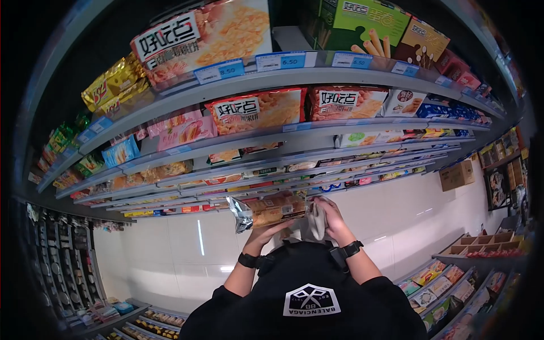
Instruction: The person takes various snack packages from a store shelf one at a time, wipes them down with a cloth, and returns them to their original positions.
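Note:
A brown snack packet (277, 209) with a silver crimped end lies sideways in front of my chest. From below, my left hand (268, 231) supports it, closed on its lower side, with the fingers mostly hidden behind the wrapper. A light grey cloth (317, 220) is bunched in my right hand (332, 219), right at the packet's right end. Black bands circle both wrists.
Ahead rises a tall shelf unit (238, 139) with boxed and bagged snacks and blue price tags (280, 60). A cardboard box (457, 175) stands on the pale tiled floor (391, 207) at right. Low racks (442, 283) of packets stand at lower right, and more shelves (62, 263) line the left.

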Available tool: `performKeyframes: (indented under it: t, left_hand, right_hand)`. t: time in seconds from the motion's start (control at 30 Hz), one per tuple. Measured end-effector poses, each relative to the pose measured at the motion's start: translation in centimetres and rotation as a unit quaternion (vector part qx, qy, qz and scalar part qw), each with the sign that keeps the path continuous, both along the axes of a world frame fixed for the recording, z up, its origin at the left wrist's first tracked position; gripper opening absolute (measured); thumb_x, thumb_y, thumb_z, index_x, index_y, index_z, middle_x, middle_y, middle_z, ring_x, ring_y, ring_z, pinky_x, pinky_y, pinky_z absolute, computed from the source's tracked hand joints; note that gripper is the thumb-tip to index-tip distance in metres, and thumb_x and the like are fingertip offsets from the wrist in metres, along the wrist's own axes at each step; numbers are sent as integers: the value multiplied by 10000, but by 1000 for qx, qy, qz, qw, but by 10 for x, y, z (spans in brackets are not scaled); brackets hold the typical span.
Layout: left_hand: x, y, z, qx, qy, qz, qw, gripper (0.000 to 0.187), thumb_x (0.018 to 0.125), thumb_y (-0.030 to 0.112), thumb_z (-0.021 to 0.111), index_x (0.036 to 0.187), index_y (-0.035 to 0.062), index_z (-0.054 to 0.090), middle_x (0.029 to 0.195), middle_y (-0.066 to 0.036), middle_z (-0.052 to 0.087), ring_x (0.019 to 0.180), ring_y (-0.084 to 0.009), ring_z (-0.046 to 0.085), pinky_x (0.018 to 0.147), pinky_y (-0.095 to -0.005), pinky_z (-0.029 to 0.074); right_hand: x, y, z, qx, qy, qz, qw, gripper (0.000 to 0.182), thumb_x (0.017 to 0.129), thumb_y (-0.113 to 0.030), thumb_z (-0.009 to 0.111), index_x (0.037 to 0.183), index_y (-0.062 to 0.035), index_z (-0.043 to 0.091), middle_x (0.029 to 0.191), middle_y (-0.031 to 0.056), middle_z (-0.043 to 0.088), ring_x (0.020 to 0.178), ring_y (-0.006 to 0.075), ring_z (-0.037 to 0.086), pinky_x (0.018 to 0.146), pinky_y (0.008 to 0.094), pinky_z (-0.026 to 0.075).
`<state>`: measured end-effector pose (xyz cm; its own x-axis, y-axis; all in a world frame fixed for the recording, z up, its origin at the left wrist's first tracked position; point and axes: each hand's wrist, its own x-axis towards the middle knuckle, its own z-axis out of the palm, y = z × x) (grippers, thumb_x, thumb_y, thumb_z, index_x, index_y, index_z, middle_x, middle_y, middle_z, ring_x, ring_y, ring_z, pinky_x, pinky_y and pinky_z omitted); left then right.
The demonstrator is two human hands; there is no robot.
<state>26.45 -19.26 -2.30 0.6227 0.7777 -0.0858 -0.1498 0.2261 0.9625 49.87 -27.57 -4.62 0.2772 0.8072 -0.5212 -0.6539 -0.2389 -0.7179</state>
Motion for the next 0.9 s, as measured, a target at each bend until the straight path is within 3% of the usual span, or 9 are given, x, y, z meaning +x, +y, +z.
performKeyframes:
  t: [0.1,0.2,0.27,0.43,0.53,0.73,0.8,0.87,0.9]
  left_hand:
    - [19,11,-5,-56,20,-36,998,717,806,-53,848,1443,60,538,1474,-82,561,1344,-220,555,1127,-365,503]
    - [48,29,7,67,-28,-68,995,723,806,-52,849,1446,67,534,1469,-72,562,1361,-222,539,1134,-366,497]
    - [58,31,22,-25,22,-72,997,710,820,49,884,1440,56,536,1467,-65,556,1311,-190,564,1117,-328,485]
    - [80,57,10,-51,75,-46,995,546,879,13,814,1381,38,600,1317,-69,665,1232,-180,625,1075,-325,507]
    - [85,82,-6,-103,80,-14,991,440,959,7,715,1377,30,581,1266,-84,692,1186,-194,646,1028,-334,528]
    - [108,122,-20,-217,-63,70,972,471,1006,22,651,1436,67,464,1206,-83,686,1188,-209,648,995,-383,562]
    - [114,137,-21,-171,9,74,983,435,995,38,678,1393,59,504,1235,-76,659,1189,-191,633,987,-351,545]
    - [121,154,-31,94,179,43,978,428,980,78,721,1368,49,543,1292,-83,631,1178,-168,619,976,-332,528]
    - [123,160,-36,81,156,43,984,472,946,86,770,1367,38,563,1317,-84,620,1170,-153,601,977,-317,504]
  right_hand:
    - [7,6,23,3,40,60,997,324,1021,-272,690,1251,-48,647,1161,8,681,1001,109,656,904,283,527]
    - [29,8,11,39,2,132,991,380,981,-204,751,1296,-43,613,1160,6,671,1036,100,645,914,264,517]
    - [40,12,14,49,-11,117,992,410,956,-176,778,1302,-42,604,1153,8,670,1034,96,643,911,261,515]
    - [71,31,31,97,-40,21,994,441,911,-113,821,1283,-37,596,1117,20,674,974,83,643,851,254,527]
    - [103,51,-11,135,-57,2,989,458,897,-89,829,1289,-26,600,1074,19,680,919,86,655,817,251,533]
    - [132,74,-9,142,-105,-47,983,465,888,-94,843,1298,-19,634,1055,3,690,888,77,641,797,239,524]
    - [140,87,-23,162,-139,-10,977,544,886,-102,846,1359,8,599,1175,34,696,1043,85,640,903,272,530]
    - [146,100,-31,161,-191,-24,968,564,895,-144,841,1381,2,595,1192,39,695,1034,103,646,908,279,527]
    - [150,107,-32,157,-245,-23,956,586,904,-186,836,1404,-4,591,1210,44,695,1025,121,651,912,285,524]
